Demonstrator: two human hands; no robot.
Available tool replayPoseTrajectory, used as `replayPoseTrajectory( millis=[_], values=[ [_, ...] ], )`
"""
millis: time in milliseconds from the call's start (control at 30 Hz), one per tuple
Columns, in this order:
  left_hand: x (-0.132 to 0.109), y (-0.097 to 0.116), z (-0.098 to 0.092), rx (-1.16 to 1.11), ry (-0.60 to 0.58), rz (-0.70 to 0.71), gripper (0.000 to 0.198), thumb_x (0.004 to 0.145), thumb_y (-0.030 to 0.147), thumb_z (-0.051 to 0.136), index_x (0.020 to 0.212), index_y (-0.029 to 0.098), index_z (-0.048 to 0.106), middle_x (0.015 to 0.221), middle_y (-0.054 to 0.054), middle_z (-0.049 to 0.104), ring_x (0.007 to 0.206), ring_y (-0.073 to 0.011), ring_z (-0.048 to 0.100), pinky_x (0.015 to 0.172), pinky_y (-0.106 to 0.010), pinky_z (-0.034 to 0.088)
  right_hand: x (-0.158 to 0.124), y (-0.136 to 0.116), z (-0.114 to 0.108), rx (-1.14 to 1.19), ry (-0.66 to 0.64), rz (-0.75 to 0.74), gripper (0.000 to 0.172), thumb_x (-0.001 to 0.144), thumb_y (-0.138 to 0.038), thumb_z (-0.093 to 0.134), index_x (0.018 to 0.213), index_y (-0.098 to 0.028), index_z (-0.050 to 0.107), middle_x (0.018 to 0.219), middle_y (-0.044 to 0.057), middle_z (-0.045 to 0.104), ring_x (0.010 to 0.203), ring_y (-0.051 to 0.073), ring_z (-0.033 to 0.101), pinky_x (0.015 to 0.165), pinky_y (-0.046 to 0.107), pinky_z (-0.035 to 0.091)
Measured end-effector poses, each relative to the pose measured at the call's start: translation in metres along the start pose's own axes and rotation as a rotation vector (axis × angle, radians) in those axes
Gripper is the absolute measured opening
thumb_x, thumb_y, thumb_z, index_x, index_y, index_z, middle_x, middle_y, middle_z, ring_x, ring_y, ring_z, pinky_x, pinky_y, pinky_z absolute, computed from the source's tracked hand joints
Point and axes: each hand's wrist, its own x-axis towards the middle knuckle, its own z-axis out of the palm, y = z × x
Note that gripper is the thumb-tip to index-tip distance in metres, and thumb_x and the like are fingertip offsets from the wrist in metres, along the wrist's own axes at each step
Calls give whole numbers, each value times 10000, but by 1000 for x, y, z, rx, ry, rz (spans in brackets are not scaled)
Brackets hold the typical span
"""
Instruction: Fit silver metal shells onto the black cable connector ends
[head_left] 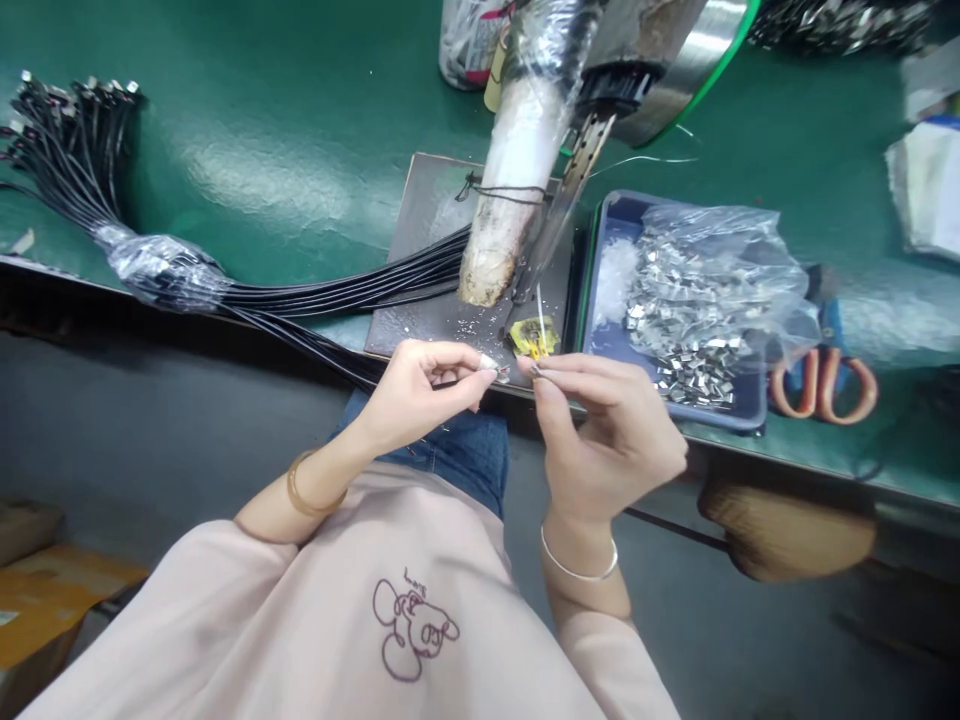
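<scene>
My left hand (420,385) is pinched shut on the end of a black cable (450,382), with a small metal clip (501,374) at its fingertips. My right hand (600,425) is closed in a pinch right beside it, fingertips near the same clip; what it holds is too small to name. Both hands hover at the front edge of a dark metal plate (420,215). A yellow fixture (534,338) sits on the plate just beyond the fingertips, under a wrapped machine arm (517,170).
A bundle of black cables (150,265) runs left across the green bench (285,140). A blue tray (611,215) holds a plastic bag of metal clips (697,300). Orange-handled scissors (825,380) lie to the right. Cardboard (52,600) sits on the floor at left.
</scene>
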Motion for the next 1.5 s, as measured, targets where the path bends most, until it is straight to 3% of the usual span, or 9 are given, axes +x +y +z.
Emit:
replayPoseTrajectory(
  millis=[200, 300, 467, 700, 867, 1067, 1167, 1367, 1500],
  values=[
    [-1, 3, 0, 17, -39, 13, 160, 773, 261, 703, 679, 134, 681, 558, 11, 578, 499, -68, 476, 486, -187, 427, 2, 4, 6, 171, -108, 254, 83, 904, -228, 667, 827, -232, 697, 886, 19, 739, 784, 169, 738, 652, 308, 633],
    [-1, 4, -1, 11, -5, 12, 221, 786, 304, 712, 654, 132, 667, 542, 21, 536, 493, -60, 434, 463, -183, 378, 2, 4, 3, 107, -35, 202, 78, 890, -213, 687, 821, -239, 712, 885, 18, 737, 813, 178, 736, 708, 345, 635],
    [-2, 5, -2, -11, -43, -9, 303, 799, 368, 743, 638, 131, 644, 519, 36, 500, 475, -54, 402, 455, -188, 353, 1, 1, 4, -10, -131, 57, 114, 849, -149, 726, 864, -263, 729, 915, 2, 757, 869, 184, 734, 791, 373, 632],
    [-5, 0, -5, 44, -29, 26, 285, 848, 341, 688, 649, 141, 649, 544, 25, 546, 496, -67, 459, 489, -197, 388, 2, 5, 7, 153, -49, 281, 88, 894, -226, 680, 818, -235, 724, 912, 24, 735, 831, 185, 746, 738, 355, 649],
    [-4, -6, -4, 152, 67, 208, 204, 869, 316, 699, 756, 147, 722, 695, -17, 668, 591, -91, 544, 559, -215, 439, 0, 3, 5, 177, -141, 293, 60, 858, -215, 719, 833, -259, 750, 923, 10, 740, 834, 165, 734, 688, 312, 638],
    [-6, -10, -3, 559, 147, 612, 149, 931, 182, 629, 813, 153, 714, 711, -25, 687, 617, -101, 563, 638, -236, 462, 3, 5, 5, 241, -167, 323, 80, 860, -189, 698, 818, -245, 736, 942, 9, 735, 831, 159, 748, 709, 297, 643],
    [-9, -12, 1, 738, 149, 693, 195, 963, 155, 554, 825, 169, 690, 727, -26, 693, 657, -109, 601, 682, -234, 475, 2, 6, 5, 246, -187, 330, 90, 862, -173, 677, 798, -227, 712, 963, 18, 731, 843, 170, 761, 726, 307, 652],
    [-13, -8, 4, 329, 12, 315, 165, 962, 227, 548, 829, 153, 611, 640, 19, 583, 540, -74, 507, 549, -193, 423, -9, -1, 10, 14, -40, 52, 156, 837, -101, 693, 862, -254, 708, 1014, 13, 739, 951, 189, 744, 830, 371, 649],
    [-7, -3, 0, 8, -59, 65, 258, 916, 357, 617, 774, 142, 620, 603, 21, 542, 520, -72, 477, 500, -187, 397, -10, 1, 12, 39, -43, 71, 144, 869, -115, 684, 908, -250, 716, 982, 9, 739, 926, 188, 743, 808, 378, 644]
  ],
)
